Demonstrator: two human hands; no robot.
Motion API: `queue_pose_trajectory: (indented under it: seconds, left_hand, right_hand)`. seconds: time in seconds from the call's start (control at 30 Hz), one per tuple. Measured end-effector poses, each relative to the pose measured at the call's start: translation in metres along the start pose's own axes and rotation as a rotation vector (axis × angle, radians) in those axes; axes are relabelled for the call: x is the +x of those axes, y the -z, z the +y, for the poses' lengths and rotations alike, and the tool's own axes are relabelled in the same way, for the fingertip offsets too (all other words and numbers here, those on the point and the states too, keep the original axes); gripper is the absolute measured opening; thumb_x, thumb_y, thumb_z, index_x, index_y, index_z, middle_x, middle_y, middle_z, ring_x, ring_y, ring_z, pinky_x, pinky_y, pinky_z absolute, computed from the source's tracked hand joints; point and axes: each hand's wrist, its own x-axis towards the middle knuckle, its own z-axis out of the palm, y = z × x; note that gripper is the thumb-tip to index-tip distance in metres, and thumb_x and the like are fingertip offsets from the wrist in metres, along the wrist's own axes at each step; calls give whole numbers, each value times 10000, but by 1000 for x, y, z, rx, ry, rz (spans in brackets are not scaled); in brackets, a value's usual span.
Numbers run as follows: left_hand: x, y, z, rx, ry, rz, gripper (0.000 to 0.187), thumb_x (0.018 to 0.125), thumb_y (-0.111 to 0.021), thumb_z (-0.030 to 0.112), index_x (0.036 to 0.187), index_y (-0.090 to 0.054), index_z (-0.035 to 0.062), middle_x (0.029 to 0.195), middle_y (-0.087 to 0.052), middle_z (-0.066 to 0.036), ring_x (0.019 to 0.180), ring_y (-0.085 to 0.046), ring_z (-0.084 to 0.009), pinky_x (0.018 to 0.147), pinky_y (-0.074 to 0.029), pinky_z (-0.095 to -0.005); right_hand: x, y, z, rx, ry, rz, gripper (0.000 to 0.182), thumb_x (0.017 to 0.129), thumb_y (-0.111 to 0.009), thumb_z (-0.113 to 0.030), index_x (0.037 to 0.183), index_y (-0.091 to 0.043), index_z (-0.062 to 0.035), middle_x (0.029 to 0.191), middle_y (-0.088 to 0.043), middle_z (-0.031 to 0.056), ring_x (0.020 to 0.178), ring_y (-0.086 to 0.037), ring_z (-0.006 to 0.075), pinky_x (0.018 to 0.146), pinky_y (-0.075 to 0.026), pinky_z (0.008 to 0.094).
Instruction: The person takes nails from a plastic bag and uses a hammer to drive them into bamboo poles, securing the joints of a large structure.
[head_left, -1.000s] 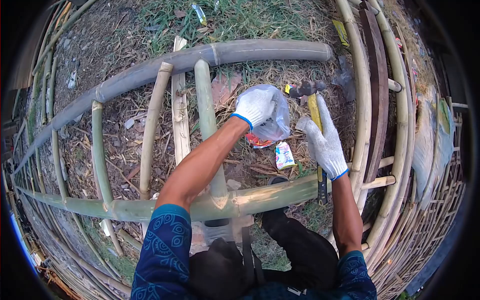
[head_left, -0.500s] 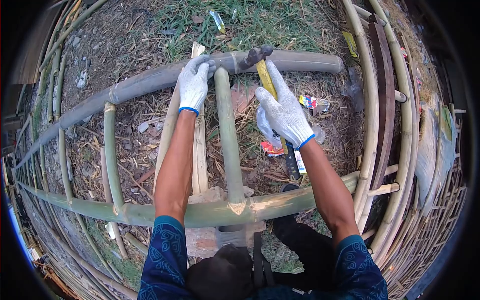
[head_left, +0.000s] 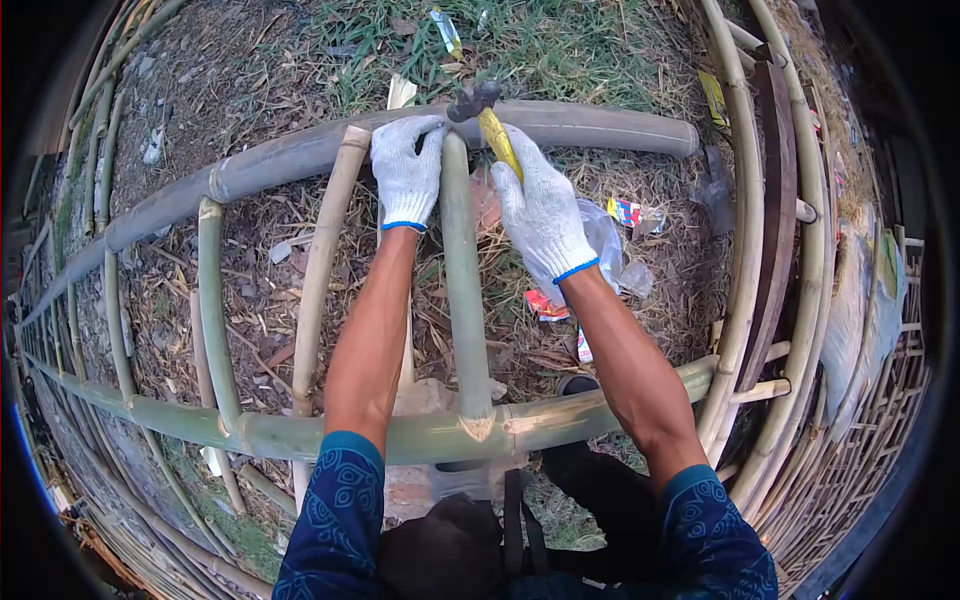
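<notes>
Both my hands wear white knit gloves with blue cuffs. My right hand (head_left: 545, 208) is wrapped round the yellow handle of a hammer (head_left: 498, 140), whose dark head is over the far bamboo pole (head_left: 590, 125), near the top of a green crosspiece (head_left: 463, 270). Just left of that joint, my left hand (head_left: 408, 170) rests against the far pole with thumb and fingertips together; anything small between them is hidden. The crosspiece's lower end meets the near green pole (head_left: 380, 440).
Two long bamboo poles and a dark wooden beam (head_left: 775, 200) stand at the right. More crosspieces (head_left: 215, 300) run between the poles at the left. Plastic litter (head_left: 635, 214) and a clear bag (head_left: 600, 240) lie on the ground. My knee and foot are below.
The hammer and my right hand have moved left to the crosspiece's top. My left hand has shifted slightly right, its fingers drawn in against the pole. The view has shifted slightly.
</notes>
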Motion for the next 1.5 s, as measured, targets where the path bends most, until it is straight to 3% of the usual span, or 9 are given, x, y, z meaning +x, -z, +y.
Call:
queue_pose_trajectory:
  seconds: [0.43, 0.93, 1.03, 1.07, 1.2, 1.3, 1.33, 1.43, 1.5]
  left_hand:
    - [-4, -13, -4, 83, 10, 97, 129, 885, -797, 161, 995, -816, 97, 1030, -779, -100, 1045, -671, -319, 974, -485, -435]
    - [-5, -13, 1, 45, 63, 98, 110, 873, -800, 151, 958, -802, 81, 1009, -773, -110, 1025, -672, -328, 967, -487, -438]
    - [-2, -16, 1, 70, 54, 110, 111, 884, -794, 150, 972, -806, 83, 1010, -774, -108, 1027, -679, -326, 973, -485, -441]
    - [-2, -17, 0, 53, 53, 111, 113, 886, -793, 151, 977, -808, 85, 1011, -774, -109, 1030, -679, -325, 974, -484, -440]
    - [-7, -16, -1, 52, 71, 95, 125, 900, -785, 162, 999, -820, 94, 1025, -778, -113, 1060, -681, -321, 991, -486, -432]
    - [-3, -18, -1, 66, 61, 104, 139, 906, -783, 185, 1011, -823, 104, 1032, -777, -106, 1065, -677, -326, 1002, -490, -445]
    - [-4, -16, -1, 56, 61, 77, 147, 906, -783, 192, 1018, -823, 107, 1037, -776, -104, 1071, -675, -327, 1005, -490, -445]
    - [-1, 4, 0, 165, 26, 1, 193, 918, -764, 198, 1088, -818, 126, 1131, -763, -98, 1145, -650, -347, 1032, -488, -464]
    - [2, 15, -9, 327, -85, 48, 215, 927, -755, 197, 1125, -813, 137, 1175, -753, -93, 1180, -638, -358, 1047, -484, -475]
  right_hand:
    - [-4, -21, 13, -175, 101, -62, 663, 956, -646, -69, 1591, -492, -183, 950, -665, 173, 792, -703, 375, 686, -579, 481]
    - [-5, -19, -9, -43, 236, 141, 683, 956, -637, -53, 1600, -489, -224, 871, -629, 157, 715, -670, 389, 641, -560, 501]
    - [2, -22, -9, -219, 119, -65, 692, 930, -658, -16, 1584, -516, -189, 879, -645, 151, 732, -683, 374, 648, -570, 472]
    - [5, -16, -9, -166, 25, -115, 590, 965, -642, 14, 1541, -557, -79, 1164, -726, 243, 991, -737, 390, 851, -584, 441]
    - [-1, -14, -17, 5, 170, 126, 570, 986, -623, -16, 1543, -559, -119, 1175, -716, 264, 1016, -716, 431, 884, -579, 461]
    - [4, -27, 4, -175, 122, 29, 632, 949, -645, -19, 1559, -544, -154, 887, -665, 172, 750, -693, 384, 701, -571, 495]
    - [7, -25, 3, -191, 90, 44, 630, 943, -642, 15, 1548, -553, -133, 897, -668, 169, 755, -692, 385, 715, -575, 490]
    - [-2, -9, -17, -44, 65, 104, 539, 998, -624, 6, 1531, -546, -27, 1295, -699, 263, 1109, -738, 376, 946, -567, 407]
    - [-7, -16, -17, -37, 161, 156, 543, 999, -620, 4, 1536, -546, -42, 1202, -716, 246, 1047, -743, 381, 899, -578, 418]
